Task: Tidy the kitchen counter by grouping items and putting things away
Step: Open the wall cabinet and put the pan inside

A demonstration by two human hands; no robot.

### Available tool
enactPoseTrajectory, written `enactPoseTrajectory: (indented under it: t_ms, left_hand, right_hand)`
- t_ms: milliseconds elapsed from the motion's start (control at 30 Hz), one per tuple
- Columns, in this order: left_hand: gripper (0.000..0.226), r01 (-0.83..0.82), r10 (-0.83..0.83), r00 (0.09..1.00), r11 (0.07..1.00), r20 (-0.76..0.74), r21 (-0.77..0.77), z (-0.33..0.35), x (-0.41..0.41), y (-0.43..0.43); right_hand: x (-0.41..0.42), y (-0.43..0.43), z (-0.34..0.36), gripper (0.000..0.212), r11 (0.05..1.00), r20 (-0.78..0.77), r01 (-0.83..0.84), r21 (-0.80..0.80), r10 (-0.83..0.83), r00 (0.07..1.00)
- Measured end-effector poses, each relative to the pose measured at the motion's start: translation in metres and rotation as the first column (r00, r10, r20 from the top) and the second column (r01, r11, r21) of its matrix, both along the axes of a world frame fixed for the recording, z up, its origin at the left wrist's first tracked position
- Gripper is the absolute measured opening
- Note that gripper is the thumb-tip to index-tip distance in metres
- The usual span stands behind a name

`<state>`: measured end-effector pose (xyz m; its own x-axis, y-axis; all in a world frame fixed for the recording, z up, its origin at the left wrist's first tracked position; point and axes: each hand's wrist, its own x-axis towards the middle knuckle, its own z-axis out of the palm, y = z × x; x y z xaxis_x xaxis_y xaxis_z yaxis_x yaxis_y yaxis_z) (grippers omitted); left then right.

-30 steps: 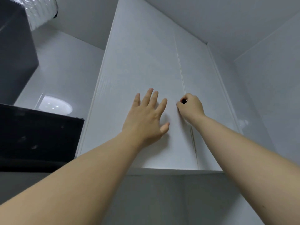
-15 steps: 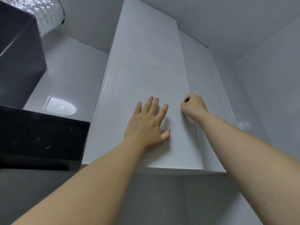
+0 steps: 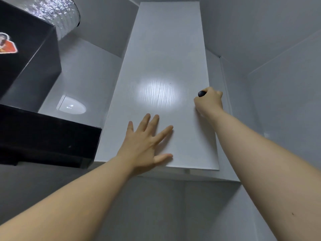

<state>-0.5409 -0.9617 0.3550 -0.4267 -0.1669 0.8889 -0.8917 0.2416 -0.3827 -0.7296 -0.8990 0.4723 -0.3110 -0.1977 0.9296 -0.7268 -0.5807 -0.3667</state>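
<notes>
left hand [image 3: 144,145] flat on cabinet door [image 3: 166,49], right hand [image 3: 209,101] gripping black knob [image 3: 201,93]

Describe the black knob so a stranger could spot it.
Look at the tall white cabinet door right of the black range hood. Near its right edge, the right hand grips a small round knob, the only black thing on that door.

Cabinet door [image 3: 166,49] – glossy white, fine-ribbed; duct [image 3: 55,13] – crinkled foil.
</notes>
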Motion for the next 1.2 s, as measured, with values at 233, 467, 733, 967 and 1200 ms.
enactPoseTrajectory:
  t_ms: [233,467,733,967,1200]
  left_hand:
    - [0.102,0.163,-0.155,0.986,0.976,-0.061,0.148,-0.022,0.001,0.053]
    - [0.094,0.201,-0.196,0.980,0.966,-0.046,0.165,-0.029,0.009,0.099]
    - [0.085,0.123,-0.095,0.980,0.980,-0.176,0.156,-0.042,-0.005,0.112]
    - [0.103,0.243,-0.245,0.909,0.969,-0.336,-0.051,-0.049,0.006,0.108]
    - [0.101,0.353,-0.376,0.835,0.926,-0.402,-0.134,-0.058,0.015,0.112]
  right_hand:
    - [0.034,0.069,-0.011,0.028,0.995,-0.020,0.089,-0.048,-0.090,0.996]
    - [0.055,0.102,-0.065,0.053,0.982,0.033,0.084,-0.167,-0.079,0.996]
    - [0.058,0.128,-0.109,0.020,0.958,0.233,-0.253,-0.137,0.279,0.932]
    - [0.076,0.141,-0.121,0.025,0.881,0.146,-0.465,-0.081,0.472,0.869]
    - [0.090,0.152,-0.128,0.033,0.848,0.066,-0.530,-0.029,0.531,0.845]
